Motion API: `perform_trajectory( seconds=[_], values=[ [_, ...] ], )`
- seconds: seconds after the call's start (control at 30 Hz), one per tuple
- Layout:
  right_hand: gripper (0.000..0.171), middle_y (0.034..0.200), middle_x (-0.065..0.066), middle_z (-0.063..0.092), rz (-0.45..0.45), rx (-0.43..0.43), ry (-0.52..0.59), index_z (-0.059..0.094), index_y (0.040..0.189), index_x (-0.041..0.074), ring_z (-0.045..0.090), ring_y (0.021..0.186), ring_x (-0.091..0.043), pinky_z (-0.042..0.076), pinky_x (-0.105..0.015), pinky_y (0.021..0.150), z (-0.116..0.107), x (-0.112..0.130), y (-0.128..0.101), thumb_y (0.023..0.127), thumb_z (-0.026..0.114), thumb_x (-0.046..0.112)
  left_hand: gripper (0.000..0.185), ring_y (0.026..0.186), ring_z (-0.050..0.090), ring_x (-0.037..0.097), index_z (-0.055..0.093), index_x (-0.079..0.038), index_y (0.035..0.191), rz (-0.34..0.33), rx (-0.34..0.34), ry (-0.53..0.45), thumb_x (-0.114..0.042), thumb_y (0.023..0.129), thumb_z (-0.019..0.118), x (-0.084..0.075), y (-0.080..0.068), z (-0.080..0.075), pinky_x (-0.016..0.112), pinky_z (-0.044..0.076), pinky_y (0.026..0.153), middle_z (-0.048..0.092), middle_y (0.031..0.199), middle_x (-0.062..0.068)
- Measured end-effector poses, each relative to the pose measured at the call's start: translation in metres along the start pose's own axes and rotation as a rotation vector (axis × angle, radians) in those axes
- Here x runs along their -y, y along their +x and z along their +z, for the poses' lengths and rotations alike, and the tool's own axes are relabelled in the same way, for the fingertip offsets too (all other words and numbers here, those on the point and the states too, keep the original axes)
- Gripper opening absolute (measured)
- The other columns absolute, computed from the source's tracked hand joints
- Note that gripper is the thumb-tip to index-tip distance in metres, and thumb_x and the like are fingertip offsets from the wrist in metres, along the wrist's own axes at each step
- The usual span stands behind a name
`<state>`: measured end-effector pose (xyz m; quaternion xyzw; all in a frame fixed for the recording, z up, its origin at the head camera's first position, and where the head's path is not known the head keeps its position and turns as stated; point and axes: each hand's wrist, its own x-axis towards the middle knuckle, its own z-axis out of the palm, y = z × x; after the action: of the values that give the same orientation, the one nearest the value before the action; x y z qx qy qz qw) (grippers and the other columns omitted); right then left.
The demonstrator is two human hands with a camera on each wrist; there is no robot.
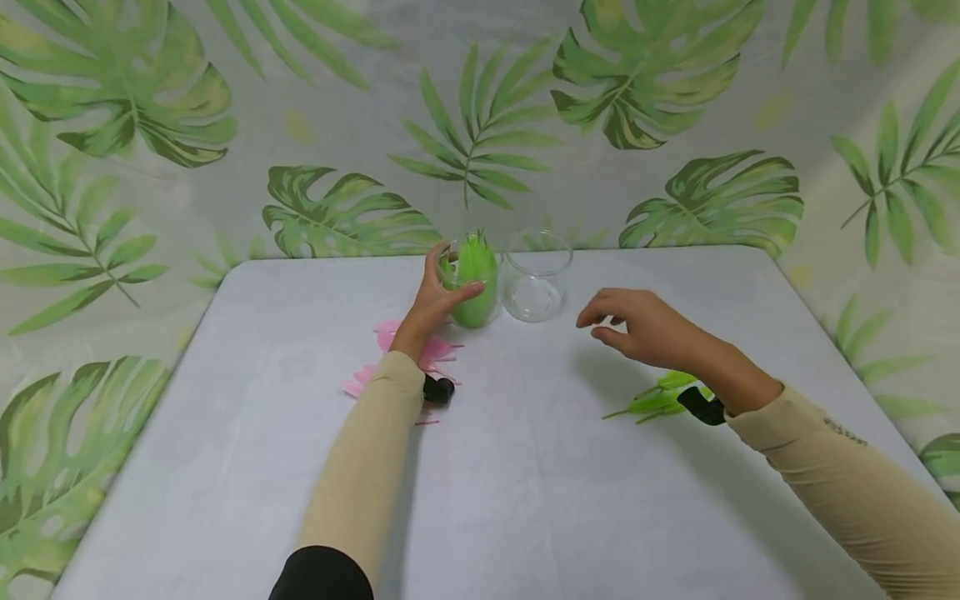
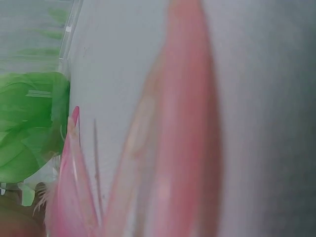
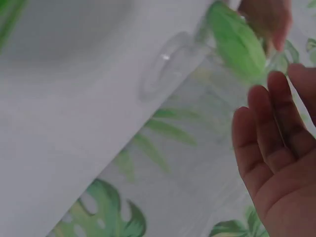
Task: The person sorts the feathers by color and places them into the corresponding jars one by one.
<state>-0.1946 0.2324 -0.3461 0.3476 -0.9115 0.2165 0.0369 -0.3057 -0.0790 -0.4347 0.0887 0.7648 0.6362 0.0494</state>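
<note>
At the far side of the table, my left hand (image 1: 435,300) grips a clear cup (image 1: 492,287), thumb on the near side. Green feathers (image 1: 475,260) stand inside it, pressed against the wall. Touching or almost touching this cup on the right is a second clear cup (image 1: 534,302), with nothing seen in it. My right hand (image 1: 637,325) hovers to the right of the second cup, its fingers loosely bent and holding nothing. Pink feathers (image 1: 386,335) lie under my left wrist, partly hidden by the arm; they loom large and blurred in the left wrist view.
More green feathers (image 1: 652,402) lie on the white-covered table (image 1: 517,483) below my right wrist, which hides part of them. A leaf-patterned cloth (image 1: 480,125) hangs behind the far table edge, close to both cups.
</note>
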Motion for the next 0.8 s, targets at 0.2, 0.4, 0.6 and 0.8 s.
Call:
perform_trajectory(
  seconds=[0.2,0.4,0.6,0.8],
  values=[
    [0.022,0.097,-0.001,0.071,0.055,0.175,-0.125,0.074,0.098,0.011,0.067,0.092,-0.022,0.055,-0.038,0.079,0.011,-0.023,-0.033,0.085,0.069,-0.006,0.094,0.152,0.023,0.03,0.013,-0.031,0.157,0.004,0.005,-0.017,-0.025,0.086,0.076,-0.002,0.0,0.001,0.054,0.023,0.123,0.029,0.161,0.005],
    [0.018,0.09,0.001,0.072,0.16,0.229,-0.141,0.076,0.09,0.011,0.068,0.087,-0.021,0.056,-0.038,0.078,0.017,-0.051,-0.056,0.087,0.067,-0.004,0.094,0.152,0.024,0.03,0.015,-0.031,0.155,0.012,-0.005,-0.017,-0.025,0.085,0.077,-0.003,-0.002,0.002,0.055,0.024,0.122,0.03,0.159,0.004],
    [0.019,0.093,0.004,0.071,0.197,0.281,-0.066,0.076,0.091,0.015,0.066,0.089,-0.018,0.054,-0.036,0.08,0.021,-0.061,-0.068,0.083,0.071,-0.002,0.095,0.151,0.024,0.03,0.014,-0.029,0.156,0.033,0.0,-0.011,-0.025,0.085,0.077,-0.003,0.0,0.001,0.054,0.025,0.122,0.03,0.159,0.005],
    [0.021,0.088,0.01,0.066,0.174,0.28,-0.13,0.076,0.086,0.019,0.059,0.088,-0.013,0.051,-0.035,0.079,0.028,-0.061,-0.071,0.078,0.074,0.0,0.095,0.15,0.027,0.03,0.014,-0.029,0.156,0.026,0.0,-0.021,-0.025,0.085,0.077,0.001,0.002,0.0,0.054,0.026,0.122,0.03,0.159,0.005]
  ],
)
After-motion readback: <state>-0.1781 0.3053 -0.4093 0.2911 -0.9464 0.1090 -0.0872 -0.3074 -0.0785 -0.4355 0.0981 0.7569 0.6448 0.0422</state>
